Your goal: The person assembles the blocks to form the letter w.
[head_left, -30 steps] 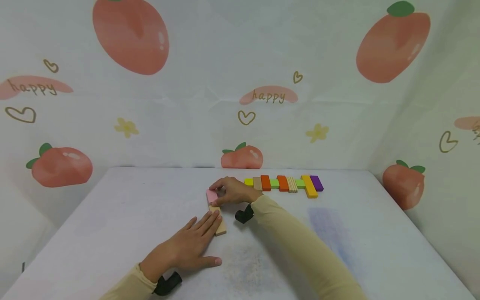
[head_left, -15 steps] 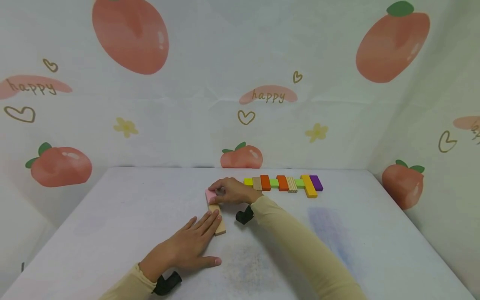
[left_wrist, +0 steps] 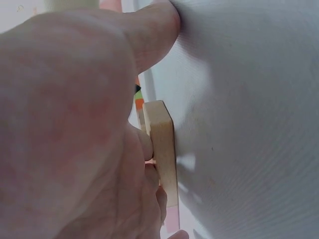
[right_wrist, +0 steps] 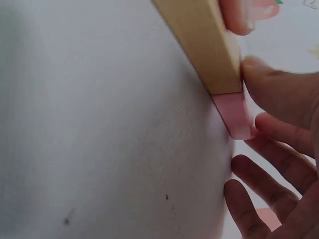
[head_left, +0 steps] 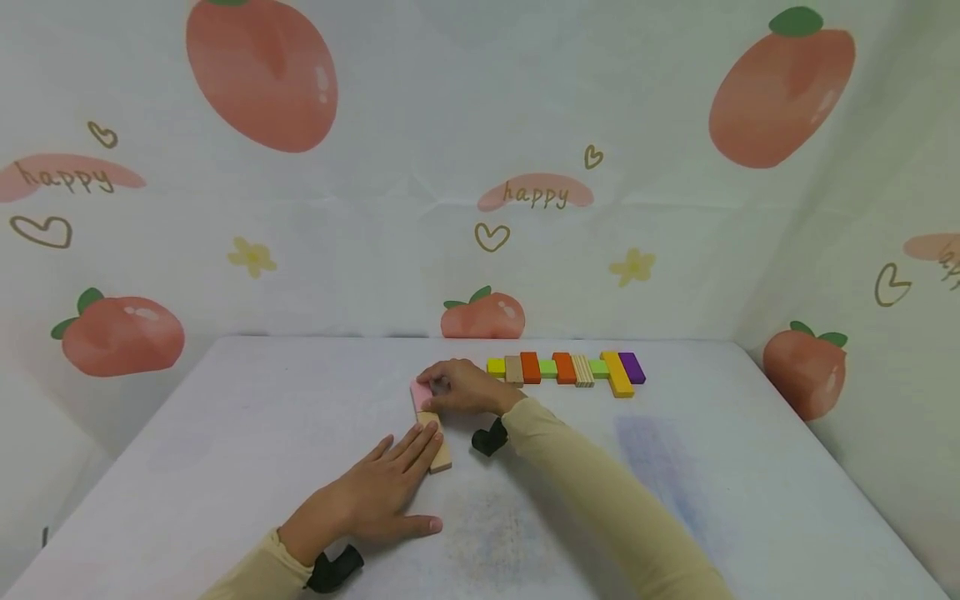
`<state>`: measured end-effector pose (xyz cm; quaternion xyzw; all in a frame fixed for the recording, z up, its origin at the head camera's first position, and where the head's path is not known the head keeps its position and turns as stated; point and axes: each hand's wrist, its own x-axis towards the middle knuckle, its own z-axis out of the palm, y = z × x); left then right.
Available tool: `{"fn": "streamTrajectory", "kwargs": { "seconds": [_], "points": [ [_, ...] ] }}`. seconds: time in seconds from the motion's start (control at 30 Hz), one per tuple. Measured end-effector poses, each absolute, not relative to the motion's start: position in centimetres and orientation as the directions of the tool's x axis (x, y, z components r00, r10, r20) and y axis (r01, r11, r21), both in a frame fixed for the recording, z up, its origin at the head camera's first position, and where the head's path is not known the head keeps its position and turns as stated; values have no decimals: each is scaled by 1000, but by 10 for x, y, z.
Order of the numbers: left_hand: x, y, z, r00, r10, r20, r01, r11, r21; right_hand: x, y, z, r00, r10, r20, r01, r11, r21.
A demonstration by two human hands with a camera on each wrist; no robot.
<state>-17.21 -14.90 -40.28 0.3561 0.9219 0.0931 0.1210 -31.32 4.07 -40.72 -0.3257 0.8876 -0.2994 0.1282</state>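
Observation:
My left hand [head_left: 378,492] lies palm down, its straight fingertips resting on a plain wooden block [head_left: 442,458] in the middle of the table. In the left wrist view that long block [left_wrist: 164,164] lies flat, with fingers along its top. Beyond its far end is a pink block [head_left: 420,394], laid end to end with it. My right hand [head_left: 468,387] pinches the pink block, thumb near the joint and index finger toward the far end. From the right wrist, the pink block [right_wrist: 233,115] sits flush against the wooden one [right_wrist: 209,45]; its other fingers hang spread beyond.
Behind and right of my right hand runs a row of coloured blocks: a yellow one [head_left: 496,367], orange ones [head_left: 564,367], a striped one [head_left: 582,371], a long amber one [head_left: 617,373] and a purple one [head_left: 632,367]. A fruit-printed cloth [head_left: 375,250] hangs behind the white table [head_left: 225,467].

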Motion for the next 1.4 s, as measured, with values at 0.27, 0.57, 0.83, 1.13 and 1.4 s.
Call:
{"fn": "streamTrajectory", "kwargs": {
  "seconds": [0.27, 0.57, 0.83, 1.13, 1.4],
  "points": [
    [-173, -148, -403, -713, 683, -161, 634, 725, 269, -315, 68, -399, -860, -508, 51, -473, 757, -451],
    [-173, -147, -403, -720, 671, -179, 618, 737, 273, -315, 108, -403, -925, -375, 66, -379, 893, -243],
    [-173, -147, -404, -722, 668, -180, 614, 738, 281, -308, 112, -411, -919, -375, 122, -384, 780, -494],
    [-172, -147, -400, -724, 661, -195, 606, 745, 278, -261, 120, -413, -833, -521, 188, -448, 435, -781],
    [-171, -147, -400, -734, 646, -209, 592, 760, 269, -227, 119, -426, -753, -649, 112, -438, 367, -820]
  ]
}}
